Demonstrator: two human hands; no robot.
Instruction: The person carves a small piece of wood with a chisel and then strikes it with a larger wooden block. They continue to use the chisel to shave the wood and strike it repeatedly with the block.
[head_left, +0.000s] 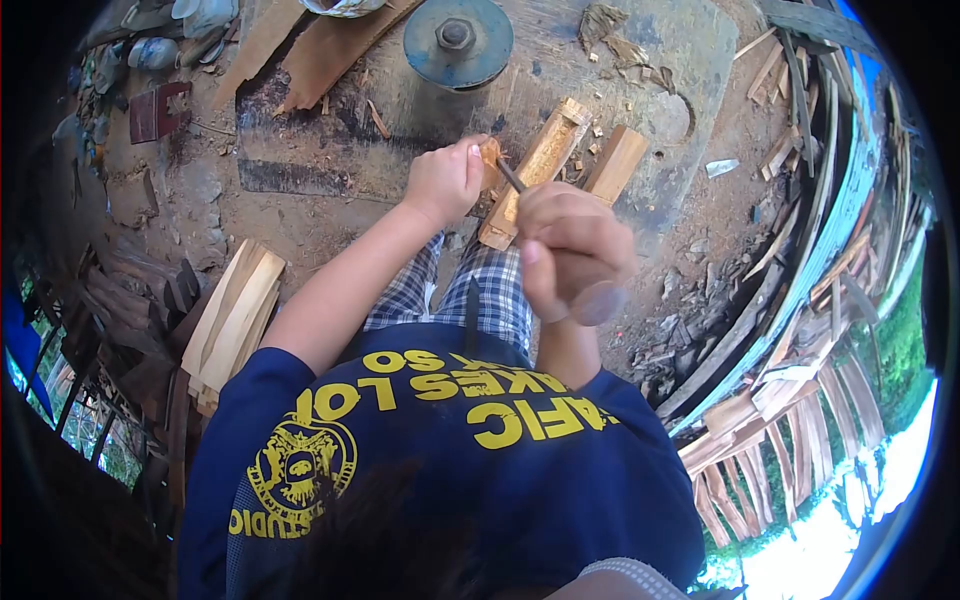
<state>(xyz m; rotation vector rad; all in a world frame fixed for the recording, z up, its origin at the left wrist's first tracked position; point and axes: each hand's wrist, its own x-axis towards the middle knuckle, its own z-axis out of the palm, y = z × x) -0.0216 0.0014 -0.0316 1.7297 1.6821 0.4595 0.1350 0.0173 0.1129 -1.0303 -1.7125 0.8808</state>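
Observation:
My left hand (445,183) is closed around a small orange-brown wood piece (490,162), which sticks out past the thumb. In my right hand (575,240), slightly blurred, is a hand tool with a thin dark shaft (511,178) and a rounded handle end (598,303). Its tip meets or nearly meets the small piece; the exact contact is hard to see. Below the hands lies a long wooden block (548,150) with a rough hollowed trough. Beside it rests a smooth wooden block (617,163), partly hidden by my right hand.
A worn wooden board (340,150) lies on the dirt ground, carrying a round blue-grey metal disc with a bolt (458,50). Bark slabs (335,55) lie at the back, cut wood strips (235,310) at the left. Wood chips and slats (765,475) line the right side.

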